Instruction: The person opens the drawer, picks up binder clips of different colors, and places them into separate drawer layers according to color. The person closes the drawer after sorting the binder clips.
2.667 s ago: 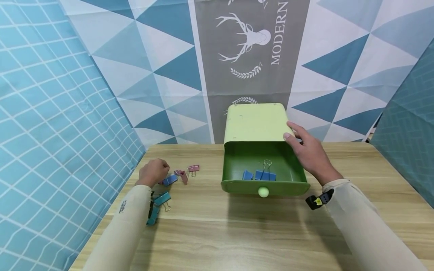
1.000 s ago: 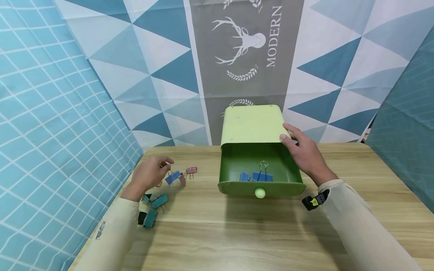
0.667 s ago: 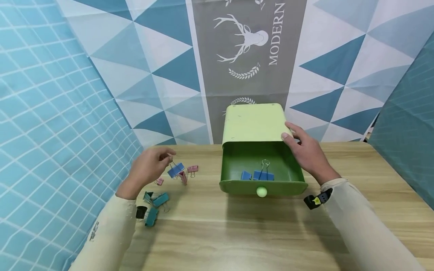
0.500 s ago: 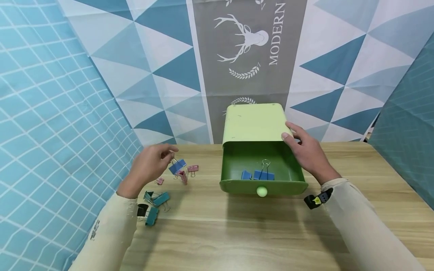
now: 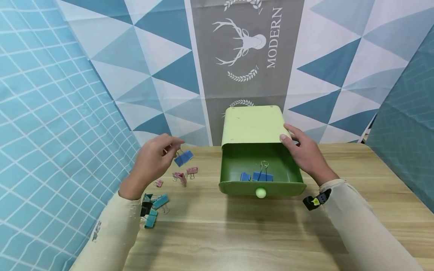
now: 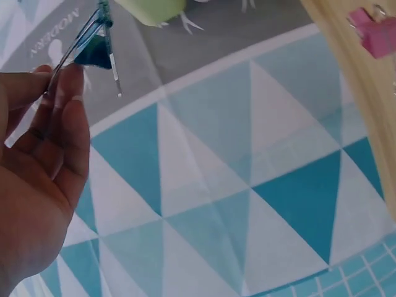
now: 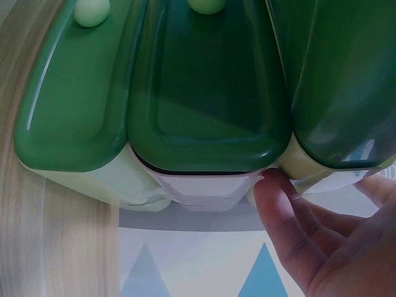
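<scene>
Now, left of centre in the frame, the left hand (image 5: 152,160), pinching a blue clip (image 5: 183,158), had risen, seemingly freeing it from the pink clips (image 5: 192,171); the right hand (image 5: 306,152), loosely spread, touched the box (image 5: 252,124).

Two hands (image 5: 150,162) show. Blue binder clips (image 5: 183,158) number three: one held, two in an open drawer (image 5: 237,188). Pink clips (image 5: 192,171) number at least three; whether their middle clump is one clip or two cannot be told. Teal clips (image 5: 160,201) number at least three. The right wrist view shows three green drawers (image 7: 210,93) and two round knobs (image 7: 91,11). There is one worktop (image 5: 210,233).
</scene>
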`<action>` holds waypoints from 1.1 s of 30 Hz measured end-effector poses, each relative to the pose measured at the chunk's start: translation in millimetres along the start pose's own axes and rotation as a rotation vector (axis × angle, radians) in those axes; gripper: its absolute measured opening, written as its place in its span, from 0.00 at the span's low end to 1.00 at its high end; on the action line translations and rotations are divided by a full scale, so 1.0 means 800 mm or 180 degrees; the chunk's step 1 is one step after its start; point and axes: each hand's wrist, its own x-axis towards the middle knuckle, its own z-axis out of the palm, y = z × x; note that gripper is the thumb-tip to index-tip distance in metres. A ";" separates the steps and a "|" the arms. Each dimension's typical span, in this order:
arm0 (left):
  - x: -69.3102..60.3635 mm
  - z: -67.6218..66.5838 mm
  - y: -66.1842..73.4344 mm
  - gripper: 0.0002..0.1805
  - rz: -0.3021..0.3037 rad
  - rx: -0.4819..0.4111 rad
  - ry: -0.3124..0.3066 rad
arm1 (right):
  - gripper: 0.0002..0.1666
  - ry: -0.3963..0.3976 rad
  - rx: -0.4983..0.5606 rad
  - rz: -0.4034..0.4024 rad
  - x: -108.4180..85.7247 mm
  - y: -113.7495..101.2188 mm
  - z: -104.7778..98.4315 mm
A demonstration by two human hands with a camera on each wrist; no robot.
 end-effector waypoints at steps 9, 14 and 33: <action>0.026 -0.003 0.039 0.09 0.0475 -0.0160 0.0241 | 0.41 -0.0007 -0.0029 -0.0038 -0.001 -0.002 -0.003; 0.044 0.003 0.058 0.09 0.0650 -0.0231 0.0280 | 0.41 0.0005 0.0013 -0.0012 -0.002 -0.002 -0.003; 0.075 0.033 0.098 0.08 0.0904 -0.0384 -0.0088 | 0.41 0.0062 0.0079 -0.0051 -0.002 0.000 0.003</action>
